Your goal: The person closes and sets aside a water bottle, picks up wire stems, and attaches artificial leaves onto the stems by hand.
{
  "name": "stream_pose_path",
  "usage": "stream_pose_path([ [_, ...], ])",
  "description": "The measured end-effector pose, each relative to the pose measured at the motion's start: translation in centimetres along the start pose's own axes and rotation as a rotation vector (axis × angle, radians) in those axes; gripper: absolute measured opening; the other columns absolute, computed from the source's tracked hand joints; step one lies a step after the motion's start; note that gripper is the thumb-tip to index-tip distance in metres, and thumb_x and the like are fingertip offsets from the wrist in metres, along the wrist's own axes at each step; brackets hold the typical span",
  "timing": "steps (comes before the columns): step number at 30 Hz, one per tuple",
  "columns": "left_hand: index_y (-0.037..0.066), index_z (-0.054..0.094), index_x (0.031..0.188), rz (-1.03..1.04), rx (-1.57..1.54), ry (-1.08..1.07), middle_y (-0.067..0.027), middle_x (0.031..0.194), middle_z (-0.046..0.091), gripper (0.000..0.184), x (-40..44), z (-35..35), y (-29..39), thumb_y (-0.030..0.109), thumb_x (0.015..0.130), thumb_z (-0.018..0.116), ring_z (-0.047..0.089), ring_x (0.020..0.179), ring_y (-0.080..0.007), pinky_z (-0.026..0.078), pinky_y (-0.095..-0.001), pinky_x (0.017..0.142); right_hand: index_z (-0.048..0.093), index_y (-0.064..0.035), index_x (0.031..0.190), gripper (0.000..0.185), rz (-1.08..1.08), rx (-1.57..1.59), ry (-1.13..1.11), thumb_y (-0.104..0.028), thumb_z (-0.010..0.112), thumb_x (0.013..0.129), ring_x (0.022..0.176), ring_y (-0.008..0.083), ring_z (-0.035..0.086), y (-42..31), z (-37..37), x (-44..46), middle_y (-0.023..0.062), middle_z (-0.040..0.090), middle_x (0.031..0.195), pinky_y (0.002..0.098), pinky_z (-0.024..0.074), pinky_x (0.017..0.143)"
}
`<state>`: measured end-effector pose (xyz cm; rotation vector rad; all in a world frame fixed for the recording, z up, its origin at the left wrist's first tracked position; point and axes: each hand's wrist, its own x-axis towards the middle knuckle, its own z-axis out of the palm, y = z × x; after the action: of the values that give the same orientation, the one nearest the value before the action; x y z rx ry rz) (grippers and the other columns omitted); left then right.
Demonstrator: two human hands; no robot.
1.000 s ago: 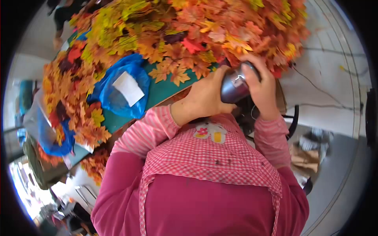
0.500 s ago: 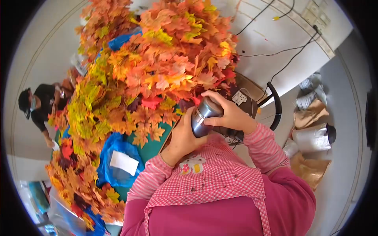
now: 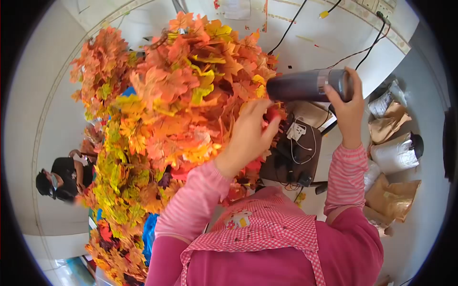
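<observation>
My right hand (image 3: 350,100) is wrapped round the capped end of a dark thermos bottle (image 3: 299,86). The bottle lies almost level in the air, its other end pointing left at the leaves. Just below that left end, my left hand (image 3: 252,131) is raised with thumb and fingers apart and nothing in it; it looks slightly blurred. Behind it rises a big heap of artificial maple leaves (image 3: 167,90) in orange, yellow and red.
A brown stool (image 3: 305,164) holds a white power strip (image 3: 296,131), cables and chargers. Several packages (image 3: 391,155) line the floor at right. Black cords (image 3: 291,26) run along the white surface. At left, a co-worker in black (image 3: 67,176) is beside the leaves.
The bottle has gone from upright between both hands to nearly horizontal, up and to the right. My left hand has let go of it. The view has shifted too.
</observation>
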<state>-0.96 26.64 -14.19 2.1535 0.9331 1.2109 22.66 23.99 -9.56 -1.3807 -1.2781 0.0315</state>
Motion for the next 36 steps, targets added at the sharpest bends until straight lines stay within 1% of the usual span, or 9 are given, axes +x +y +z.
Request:
stream_pose_path([
  [3, -0.001, 0.061, 0.102, 0.020, 0.129, 0.059, -0.0189, 0.103, 0.062, 0.025, 9.3, 5.6, -4.9, 0.015, 0.083, 0.061, 0.058, 0.101, -0.0354, 0.047, -0.0394, 0.087, 0.051, -0.0006, 0.123, 0.062, 0.005, -0.092, 0.158, -0.022, 0.079, 0.073, 0.109, 0.0233, 0.053, 4.1, 1.9, 3.1, 0.0142, 0.056, 0.117, 0.0340, 0.0415, 0.094],
  [7, 0.005, 0.066, 0.096, 0.051, 0.820, -0.280, -0.0146, 0.101, 0.060, 0.023, 22.4, 10.7, -12.1, 0.019, 0.080, 0.058, 0.057, 0.099, -0.0314, 0.045, -0.0424, 0.081, 0.051, 0.0001, 0.124, 0.063, 0.047, -0.183, 0.259, -0.020, 0.080, 0.072, 0.111, 0.0254, 0.053, 9.4, 4.1, 5.7, 0.0145, 0.056, 0.119, 0.0353, 0.0404, 0.096],
  [11, 0.007, 0.066, 0.098, 0.310, 1.200, -0.207, -0.0119, 0.101, 0.061, 0.026, 31.0, 10.1, -20.6, 0.021, 0.080, 0.053, 0.054, 0.100, -0.0297, 0.042, -0.0407, 0.084, 0.051, 0.0005, 0.124, 0.061, 0.127, -0.129, 0.260, -0.017, 0.079, 0.072, 0.112, 0.0243, 0.052, 13.9, 6.2, 6.5, 0.0138, 0.055, 0.120, 0.0346, 0.0391, 0.097],
  [15, 0.013, 0.065, 0.107, -0.330, 1.134, -0.530, -0.0072, 0.115, 0.060, 0.031, 31.7, 8.3, -27.3, 0.031, 0.091, 0.045, 0.047, 0.122, -0.0265, 0.038, -0.0465, 0.097, 0.051, 0.0004, 0.124, 0.061, 0.173, -0.085, 0.236, -0.016, 0.079, 0.072, 0.112, 0.0231, 0.051, 16.5, 8.6, 7.3, 0.0126, 0.054, 0.120, 0.0339, 0.0388, 0.097],
  [17, 0.004, 0.059, 0.120, -0.325, 0.986, -0.563, -0.0190, 0.124, 0.056, 0.047, 27.6, 7.9, -27.5, 0.036, 0.087, 0.051, 0.051, 0.121, -0.0331, 0.043, -0.0447, 0.096, 0.050, 0.0000, 0.124, 0.061, 0.180, -0.069, 0.224, -0.016, 0.079, 0.073, 0.111, 0.0234, 0.052, 17.2, 9.8, 8.4, 0.0127, 0.055, 0.120, 0.0338, 0.0390, 0.097],
  [22, 0.009, 0.065, 0.115, -0.696, 0.868, -1.197, -0.0191, 0.122, 0.059, 0.047, 24.8, 7.4, -29.4, 0.041, 0.082, 0.056, 0.054, 0.116, -0.0329, 0.044, -0.0402, 0.095, 0.050, -0.0004, 0.124, 0.062, 0.108, -0.010, 0.198, -0.018, 0.080, 0.072, 0.109, 0.0246, 0.053, 19.5, 15.2, 12.3, 0.0139, 0.055, 0.119, 0.0338, 0.0405, 0.095],
  [25, 0.015, 0.065, 0.116, -0.780, 0.768, -1.259, -0.0150, 0.113, 0.065, 0.042, 25.2, 6.4, -26.7, 0.039, 0.085, 0.053, 0.059, 0.112, -0.0284, 0.044, -0.0385, 0.095, 0.050, -0.0006, 0.122, 0.063, 0.031, 0.069, 0.181, -0.022, 0.081, 0.072, 0.107, 0.0251, 0.054, 20.6, 19.7, 15.0, 0.0141, 0.056, 0.116, 0.0346, 0.0420, 0.093],
  [30, 0.008, 0.071, 0.095, -0.483, 0.943, -0.963, -0.0163, 0.099, 0.068, 0.026, 24.3, 5.6, -35.5, 0.026, 0.083, 0.057, 0.064, 0.096, -0.0347, 0.050, -0.0403, 0.082, 0.051, -0.0029, 0.122, 0.063, -0.042, 0.029, 0.122, -0.024, 0.082, 0.070, 0.101, 0.0271, 0.054, 20.7, 25.1, 15.9, 0.0141, 0.055, 0.110, 0.0361, 0.0435, 0.087],
  [36, 0.009, 0.067, 0.107, -0.619, 1.273, -0.670, -0.0154, 0.107, 0.067, 0.028, 28.1, 5.2, -36.6, 0.021, 0.083, 0.058, 0.063, 0.102, -0.0287, 0.049, -0.0380, 0.081, 0.049, -0.0033, 0.123, 0.063, 0.012, 0.036, 0.086, -0.021, 0.081, 0.071, 0.099, 0.0270, 0.053, 22.4, 25.2, 14.2, 0.0134, 0.053, 0.107, 0.0365, 0.0431, 0.086],
])
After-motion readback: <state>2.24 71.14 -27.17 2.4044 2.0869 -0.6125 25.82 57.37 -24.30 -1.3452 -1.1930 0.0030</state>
